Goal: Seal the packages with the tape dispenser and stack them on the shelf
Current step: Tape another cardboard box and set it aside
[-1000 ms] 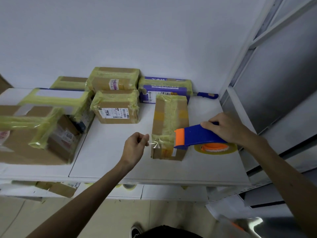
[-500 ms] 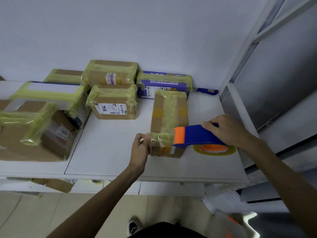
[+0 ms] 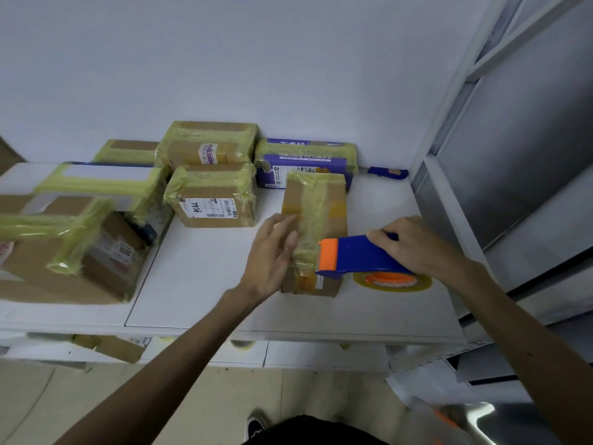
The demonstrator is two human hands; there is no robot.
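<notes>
Shelf front: left hand seemingly presses package, right hand grips dispenser.

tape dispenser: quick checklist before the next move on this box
1. Left hand flat on the box, steadying it: ok.
2. Right hand grips the dispenser: ok.
3. Dispenser's orange end against the box's near end: ok.
4. Tape cut free from the roll: cannot tell.
5. Tape pressed smooth at the near end: cannot tell, blurred.
6. Bare shelf left of the box: ok.
</notes>
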